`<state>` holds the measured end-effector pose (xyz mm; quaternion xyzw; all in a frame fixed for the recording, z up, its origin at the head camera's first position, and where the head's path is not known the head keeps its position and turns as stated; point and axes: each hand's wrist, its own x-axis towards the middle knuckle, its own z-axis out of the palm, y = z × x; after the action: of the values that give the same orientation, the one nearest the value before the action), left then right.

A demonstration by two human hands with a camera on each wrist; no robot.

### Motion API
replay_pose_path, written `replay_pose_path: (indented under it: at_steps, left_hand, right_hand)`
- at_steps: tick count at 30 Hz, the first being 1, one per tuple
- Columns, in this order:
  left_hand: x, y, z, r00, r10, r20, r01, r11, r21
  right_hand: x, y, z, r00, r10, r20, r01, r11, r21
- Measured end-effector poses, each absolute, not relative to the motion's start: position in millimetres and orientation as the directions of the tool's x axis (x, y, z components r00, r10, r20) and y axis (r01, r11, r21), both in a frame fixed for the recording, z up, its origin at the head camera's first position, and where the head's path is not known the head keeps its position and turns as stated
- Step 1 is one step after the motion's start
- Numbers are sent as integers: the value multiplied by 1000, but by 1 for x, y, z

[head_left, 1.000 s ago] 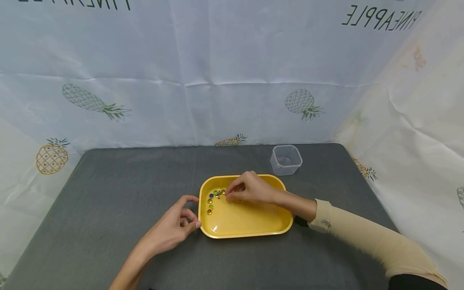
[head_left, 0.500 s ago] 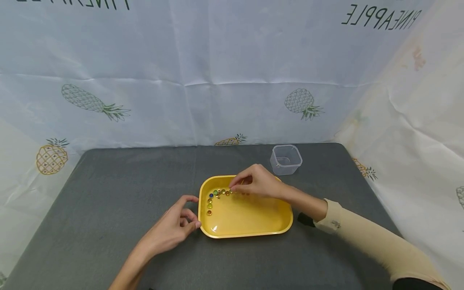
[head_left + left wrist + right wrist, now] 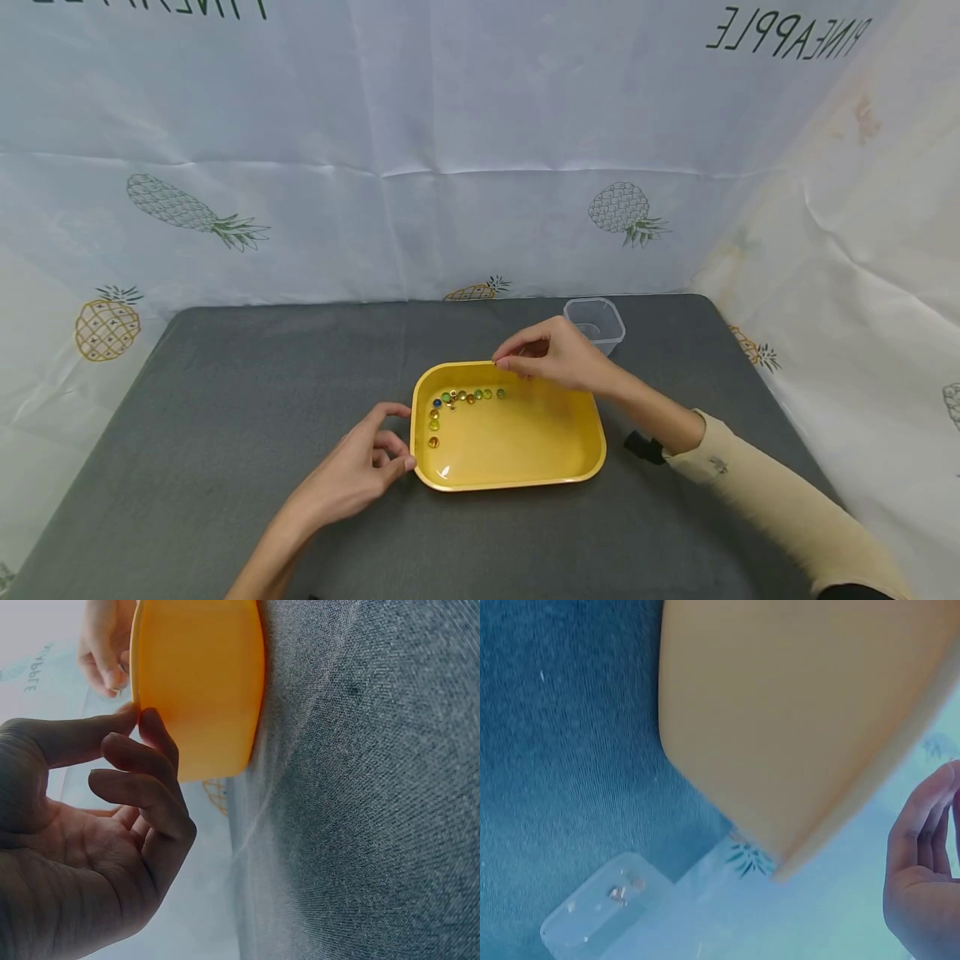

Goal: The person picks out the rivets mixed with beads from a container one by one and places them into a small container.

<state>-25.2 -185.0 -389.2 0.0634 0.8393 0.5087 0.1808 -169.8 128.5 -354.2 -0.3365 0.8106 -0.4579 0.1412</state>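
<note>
A yellow tray [image 3: 517, 482] lies on the dark table. Inside it, several coloured glass marbles [image 3: 433, 442] make a bent row along the left and far sides, with tiny gold pieces [image 3: 452, 408] near the corner. My left hand [image 3: 360, 467] holds the tray's left edge; in the left wrist view its fingertips [image 3: 154, 716] touch the rim and outer wall. Above the far rim is my right hand [image 3: 558, 354], thumb and forefinger pinching something small and gold-brown, mostly hidden by the fingertips. In the right wrist view this hand [image 3: 922, 862] stands beyond the tray's wall.
Behind the tray's far right corner stands a clear plastic container [image 3: 611, 321], partly covered by the right hand. A few small shiny bits show in it in the right wrist view. A white pineapple-print cloth [image 3: 480, 233] hangs behind the table.
My right hand has risen from the marbles and moved right and away, up to the far rim. More marbles of the far row now show. The left hand has kept its place.
</note>
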Motion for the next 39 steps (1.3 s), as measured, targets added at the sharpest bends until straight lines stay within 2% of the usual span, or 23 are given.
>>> replay_pose_path:
  at_steps: [8, 20, 39]
  left_hand:
    - [-25, -185, -389, -925, 292, -245, -82, 474, 877]
    - [-25, -185, -388, -925, 285, -250, -87, 481, 872]
    - [-25, -185, -386, -923, 284, -261, -99, 479, 872]
  right_hand:
    - [-173, 144, -344, -790, -606, 91, -396, 391, -831]
    - [-181, 169, -340, -839, -531, 119, -382, 419, -824]
    - [-201, 212, -339, -883, -448, 141, -369, 475, -799]
